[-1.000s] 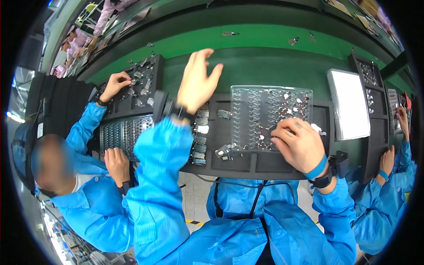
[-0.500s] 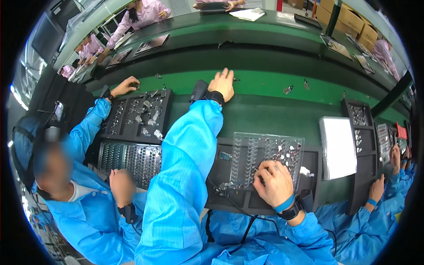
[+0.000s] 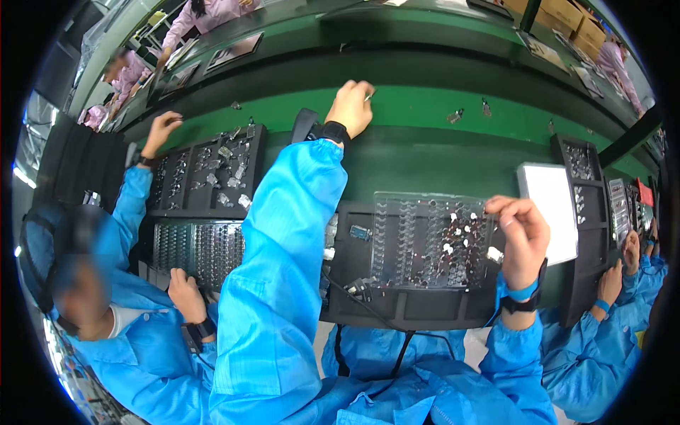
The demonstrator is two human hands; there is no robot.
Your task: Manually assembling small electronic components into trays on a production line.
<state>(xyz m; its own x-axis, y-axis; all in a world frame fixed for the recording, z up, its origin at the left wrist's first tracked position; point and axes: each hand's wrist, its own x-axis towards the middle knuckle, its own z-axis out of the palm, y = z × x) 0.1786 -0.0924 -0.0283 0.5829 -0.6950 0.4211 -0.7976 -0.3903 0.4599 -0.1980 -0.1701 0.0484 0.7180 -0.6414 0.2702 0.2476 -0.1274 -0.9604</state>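
My left hand is raised over the green strip at the far side of the bench, fingers pinched on a small metal part whose tip shows at the fingertips. A clear plastic tray with rows of small pockets lies in front of me, several pale and dark pieces grouped in its right half. At the tray's upper right corner is my right hand, thumb and forefinger drawn together. Whatever lies between them, if anything, is hidden. The clear tray rests on a black compartment tray.
Loose metal parts lie along the green strip. To the left, a co-worker reaches over another black tray of parts. A white sheet-like panel and a narrow black tray stand right. A dark cable crosses my tray.
My left hand has closed and lifted off the green strip with the small part. My right hand has moved from the tray's lower middle to its upper right corner. The view has shifted slightly.
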